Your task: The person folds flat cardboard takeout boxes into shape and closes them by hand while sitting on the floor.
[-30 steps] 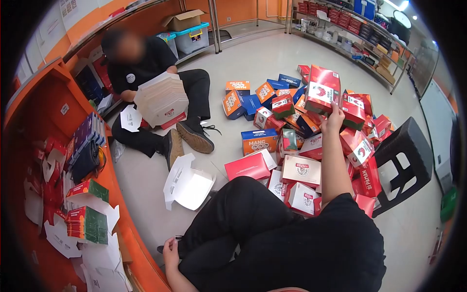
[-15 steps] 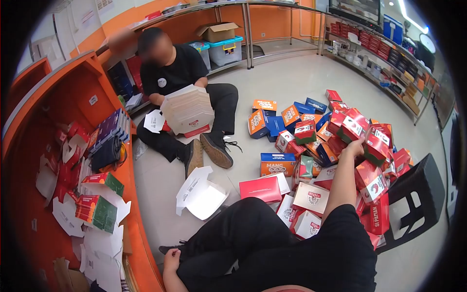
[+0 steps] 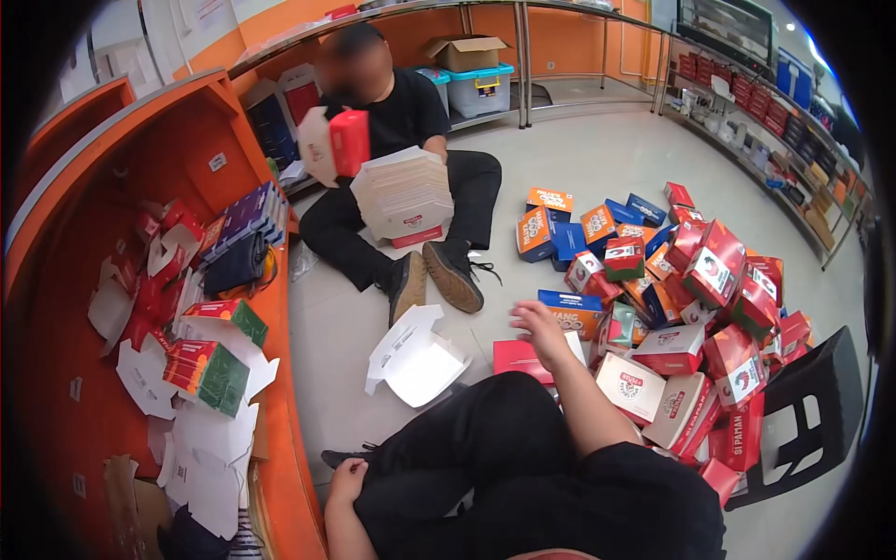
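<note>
Red carton lies near the spread, empty right hand; half-curled, empty left hand rests beside black trousers.

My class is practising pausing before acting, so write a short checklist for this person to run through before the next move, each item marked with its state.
1. Right hand free: ok, fingers spread, nothing held.
2. Left hand empty: cannot tell, fingers curled by the leg.
3. White carton closed: not ok, it lies open.
4. Boxes separated by colour: not ok, red ones lie among blue-and-orange ones.
5. Co-worker apart from the right hand: ok.
</note>
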The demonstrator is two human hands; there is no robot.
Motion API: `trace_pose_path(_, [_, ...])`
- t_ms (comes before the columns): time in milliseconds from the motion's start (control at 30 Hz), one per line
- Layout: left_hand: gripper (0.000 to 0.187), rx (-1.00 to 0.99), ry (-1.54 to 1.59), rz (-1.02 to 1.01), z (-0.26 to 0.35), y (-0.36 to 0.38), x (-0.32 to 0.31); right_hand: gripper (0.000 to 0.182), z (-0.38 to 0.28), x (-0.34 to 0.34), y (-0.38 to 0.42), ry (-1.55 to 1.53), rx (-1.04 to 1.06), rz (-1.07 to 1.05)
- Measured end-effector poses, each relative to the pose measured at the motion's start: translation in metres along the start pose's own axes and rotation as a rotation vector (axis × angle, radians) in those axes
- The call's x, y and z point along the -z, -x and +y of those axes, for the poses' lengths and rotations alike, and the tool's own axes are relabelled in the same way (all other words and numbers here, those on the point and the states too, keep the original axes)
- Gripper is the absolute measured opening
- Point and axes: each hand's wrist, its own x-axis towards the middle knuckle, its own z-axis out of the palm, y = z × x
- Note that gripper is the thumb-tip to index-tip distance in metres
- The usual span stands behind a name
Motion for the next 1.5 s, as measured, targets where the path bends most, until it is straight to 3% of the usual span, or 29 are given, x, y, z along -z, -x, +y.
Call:
trace_pose_path(133, [0.027,0.009,0.061,0.020,0.011,0.007,0.004,0.032,-0.040,-0.054,0.014,0.339,0.175,-0.541])
trace_pose_path(233, [0.028,-0.007,0.061,0.002,0.014,0.007,0.006,0.039,-0.068,-0.078,0.045,0.624,0.329,-0.627])
trace_pose_path(333, [0.028,-0.003,0.060,-0.038,0.024,0.008,0.007,0.043,-0.086,-0.087,0.077,1.261,0.889,-0.496])
trace_pose_path(367, [0.028,0.000,0.050,-0.052,0.030,0.012,0.010,0.058,-0.091,-0.086,0.081,1.257,0.817,-0.590])
trace_pose_path(467, [0.028,-0.029,0.018,-0.046,0.044,0.020,0.014,0.076,-0.101,-0.078,0.077,0.236,0.344,-1.440])
trace_pose_path(500, [0.028,-0.045,0.031,-0.042,0.043,0.018,0.013,0.092,-0.096,-0.078,0.076,-0.119,0.245,-1.593])
trace_pose_path(533, [0.028,-0.050,0.048,-0.038,0.037,0.017,0.011,0.093,-0.089,-0.085,0.070,-0.367,0.322,-1.608])
trace_pose_path(633, [0.027,-0.119,0.077,0.011,0.029,0.015,0.010,0.080,-0.086,-0.102,0.065,-0.823,0.259,-0.829])
trace_pose_path(667, [0.027,-0.127,0.109,0.033,0.033,0.018,0.011,0.075,-0.080,-0.103,0.057,-0.899,0.235,-0.492])
trace_pose_path(767, [0.026,-0.197,0.239,0.271,0.061,0.031,0.025,0.066,-0.045,-0.087,0.027,-0.847,0.076,-0.089])
trace_pose_path(867, [0.026,-0.314,0.185,0.426,0.092,0.049,0.057,0.061,-0.013,-0.087,0.024,-0.513,0.059,-0.140])
trace_pose_path(933, [0.026,-0.359,0.256,0.526,0.098,0.047,0.082,0.054,0.023,-0.078,0.015,-0.087,0.014,-0.360])
trace_pose_path(1000, [0.027,-0.488,0.086,0.643,0.119,0.050,0.114,0.049,0.063,-0.064,0.006,0.788,0.115,-0.607])
trace_pose_path(1067, [0.027,-0.484,-0.039,0.736,0.123,0.044,0.138,0.046,0.050,-0.083,0.015,1.509,0.200,-0.850])
trace_pose_path(1167, [0.036,-0.451,-0.108,0.898,0.133,0.038,0.161,0.043,0.064,-0.095,0.021,1.287,0.401,-0.887])
trace_pose_path(1267, [0.053,-0.400,-0.213,1.106,0.142,0.028,0.177,0.042,0.065,-0.087,0.020,1.385,0.374,-0.915])
trace_pose_path(1367, [0.066,-0.327,-0.212,1.315,0.114,-0.002,0.193,0.040,0.064,-0.085,0.018,1.220,0.381,-0.867])
trace_pose_path(1467, [0.069,-0.178,0.193,1.182,0.082,-0.032,0.198,0.038,0.059,-0.086,0.018,1.184,0.383,-0.857])
trace_pose_path(1500, [0.067,-0.224,0.326,1.049,0.061,-0.047,0.200,0.038,0.060,-0.086,0.018,1.205,0.396,-0.861])
